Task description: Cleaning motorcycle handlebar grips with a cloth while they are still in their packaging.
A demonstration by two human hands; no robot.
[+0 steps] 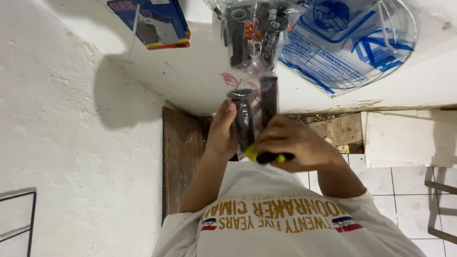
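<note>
I hold a clear plastic packet of two black rubber grips (247, 116) upright in front of my chest. My left hand (220, 135) is wrapped around the packet's left side, thumb up along one grip. My right hand (297, 145) closes over its lower right end, where a yellow and black piece (266, 157) sticks out under my fingers. I cannot tell if that piece belongs to the packet.
Above hang another packet of black grips (252, 28), a blue carded package (154, 21) and a clear bag with blue print (347, 43). A white wall (71, 143) is at left, with a dark wooden board (181, 157) beside it. White floor tiles (381, 183) and a metal frame (440, 204) are at right.
</note>
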